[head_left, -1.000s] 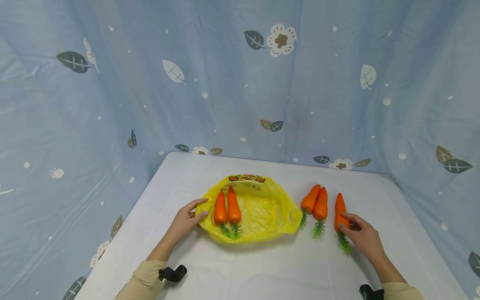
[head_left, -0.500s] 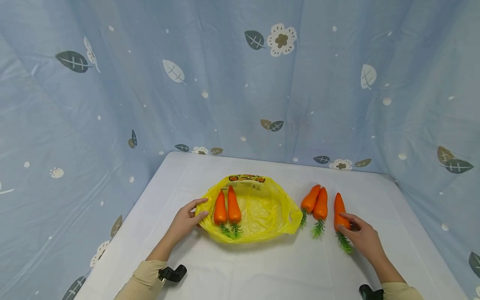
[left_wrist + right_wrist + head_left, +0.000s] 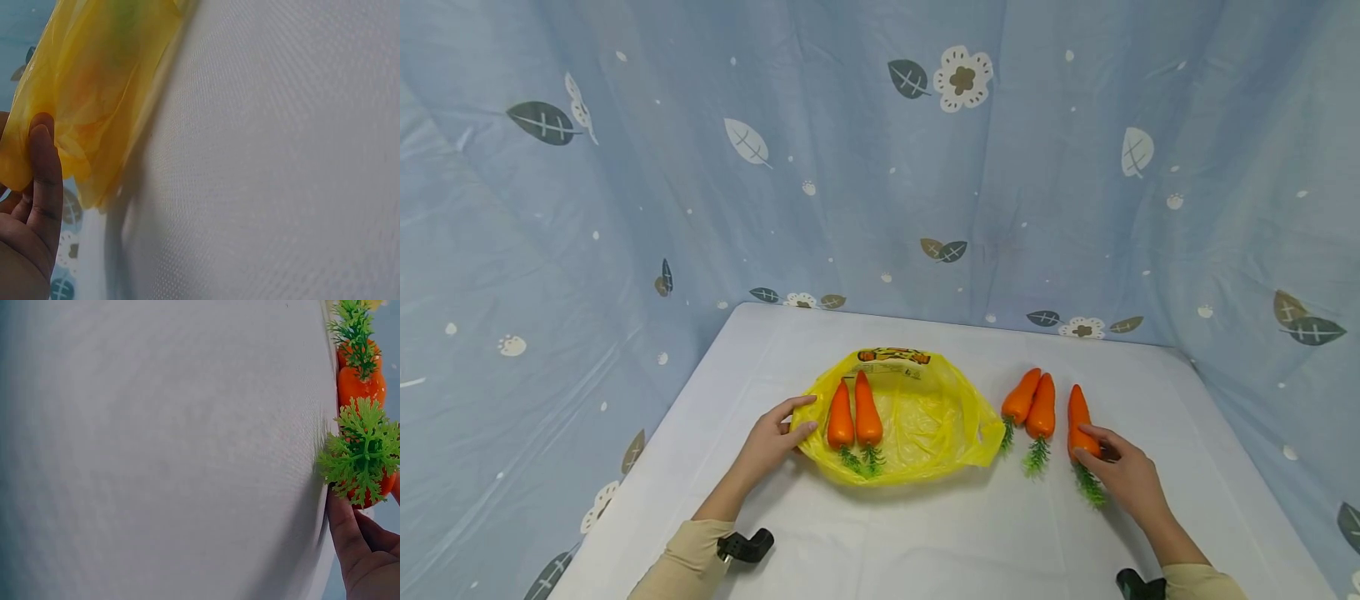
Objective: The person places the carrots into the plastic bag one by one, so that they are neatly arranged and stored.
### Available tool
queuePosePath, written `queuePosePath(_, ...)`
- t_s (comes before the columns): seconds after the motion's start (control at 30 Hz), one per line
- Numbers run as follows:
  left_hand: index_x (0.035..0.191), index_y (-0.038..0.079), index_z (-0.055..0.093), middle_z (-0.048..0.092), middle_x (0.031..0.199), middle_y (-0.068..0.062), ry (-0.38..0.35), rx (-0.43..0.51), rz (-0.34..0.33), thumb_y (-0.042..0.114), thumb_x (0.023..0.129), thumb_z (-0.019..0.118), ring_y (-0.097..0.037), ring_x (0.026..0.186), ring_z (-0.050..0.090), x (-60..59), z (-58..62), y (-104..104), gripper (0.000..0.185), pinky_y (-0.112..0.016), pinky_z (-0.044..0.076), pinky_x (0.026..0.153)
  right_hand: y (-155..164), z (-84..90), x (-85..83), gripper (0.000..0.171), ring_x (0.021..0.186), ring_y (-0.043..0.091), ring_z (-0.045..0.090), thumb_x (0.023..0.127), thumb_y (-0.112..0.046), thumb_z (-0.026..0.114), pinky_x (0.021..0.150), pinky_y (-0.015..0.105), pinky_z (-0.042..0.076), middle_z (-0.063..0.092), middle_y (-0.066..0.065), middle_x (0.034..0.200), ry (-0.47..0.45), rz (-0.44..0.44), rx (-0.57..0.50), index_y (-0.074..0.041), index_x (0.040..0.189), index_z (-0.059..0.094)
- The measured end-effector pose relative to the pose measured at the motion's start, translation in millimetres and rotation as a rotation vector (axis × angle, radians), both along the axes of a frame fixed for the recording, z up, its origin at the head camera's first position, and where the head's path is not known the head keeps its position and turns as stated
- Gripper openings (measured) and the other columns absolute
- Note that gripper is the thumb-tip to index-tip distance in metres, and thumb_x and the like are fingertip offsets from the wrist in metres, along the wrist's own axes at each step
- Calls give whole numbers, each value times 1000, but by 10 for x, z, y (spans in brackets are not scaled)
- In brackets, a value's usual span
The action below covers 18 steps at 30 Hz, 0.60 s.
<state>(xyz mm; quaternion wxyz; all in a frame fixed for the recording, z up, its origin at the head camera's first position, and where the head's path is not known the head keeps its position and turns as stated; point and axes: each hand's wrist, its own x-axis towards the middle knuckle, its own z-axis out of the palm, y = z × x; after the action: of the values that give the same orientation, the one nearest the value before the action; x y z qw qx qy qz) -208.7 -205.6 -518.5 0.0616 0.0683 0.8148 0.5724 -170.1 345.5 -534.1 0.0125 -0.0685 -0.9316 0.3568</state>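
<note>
Carrot [image 3: 1078, 413] in curled right hand [image 3: 1124, 472]

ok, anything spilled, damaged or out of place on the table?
Nothing stands out. Two carrots lie inside the yellow bag; three other carrots are to its right. The bag is crumpled, but I see no spill or obvious damage.

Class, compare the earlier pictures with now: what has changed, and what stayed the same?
Very little: the carrot at the right hand edged slightly left at its tip; nothing was grabbed or released. The left hand stayed on the yellow bag; the other four carrots stayed put.
</note>
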Motion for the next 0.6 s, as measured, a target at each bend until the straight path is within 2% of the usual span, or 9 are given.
queuePosePath(0.2,146,-1,50,47,147,-27,3,-12,2,9,100,65,-24,82,69,7,5,1,49,-46,61,69,-13,1,2,60,115,43,60,96,-44,70,92,55,54,60,26,135,19,-13,-2,-5,141,59)
queuePosePath(0.37,147,1,50,48,148,-25,-2,16,-5,12,100,67,-22,81,69,8,-6,-18,51,-45,61,68,-23,-5,11,57,115,43,60,97,-41,70,90,53,55,61,26,134,23,-32,-2,-5,140,60)
queuePosePath(0.47,147,3,51,49,147,-24,-2,25,-5,14,99,68,-21,80,69,11,-14,-26,51,-44,61,68,-31,0,20,55,116,43,60,97,-39,70,87,49,57,61,26,133,27,-38,0,-6,140,60)
queuePosePath(0.5,147,2,51,49,147,-24,-2,18,-2,13,99,68,-21,79,69,16,-6,-20,51,-44,61,68,-32,3,21,55,116,42,60,97,-39,70,86,45,57,61,26,133,28,-39,-1,-6,140,60)
queuePosePath(0.6,146,-1,51,50,144,-27,6,14,-2,11,100,66,-20,78,68,81,120,25,50,-45,61,68,-36,10,25,55,116,42,60,97,-39,70,82,38,58,61,26,133,28,-43,-6,-7,140,60)
